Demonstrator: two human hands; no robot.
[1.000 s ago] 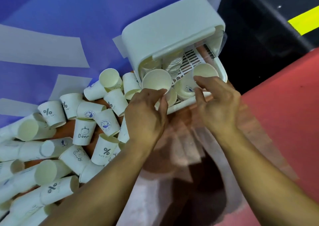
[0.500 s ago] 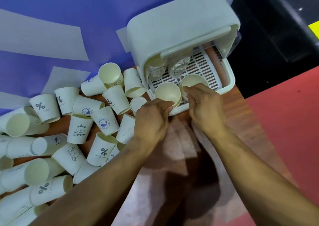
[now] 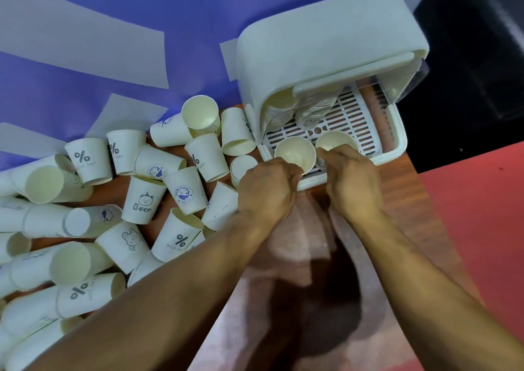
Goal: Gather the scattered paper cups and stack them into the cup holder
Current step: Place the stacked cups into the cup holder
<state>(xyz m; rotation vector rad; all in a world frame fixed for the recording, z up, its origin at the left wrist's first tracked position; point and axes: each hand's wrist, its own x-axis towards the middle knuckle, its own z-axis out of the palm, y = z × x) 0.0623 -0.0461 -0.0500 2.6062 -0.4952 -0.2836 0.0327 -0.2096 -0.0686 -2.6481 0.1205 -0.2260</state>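
Fingers [image 3: 293, 175] of the left hand [image 3: 266, 192] are curled against the near wall of a paper cup [image 3: 295, 155], pinching it just below the rim. The right hand [image 3: 353, 185] holds a second cup [image 3: 336, 141] in much the same way, its fingers [image 3: 330, 153] bent over the near edge. Both cups are mouth up and side by side on the slotted tray [image 3: 354, 115] at the front of the white cup holder [image 3: 326, 39]. Whether their rims touch is hard to say. Further in, under the hood, two stacks [image 3: 283, 110] of nested cups lean toward the opening.

The step in hand looks like setting this pair down in the holder. A large heap of loose cups [image 3: 141, 189] lies to the left on the counter [image 3: 397, 185], some upright, many tipped over and a few already nested, so most of the job appears to be ahead.

Next, both hands would need to let go without tipping the pair, or slide them back against the stacks. Then comes a reach left for more cups, each turned mouth up so it nests squarely.
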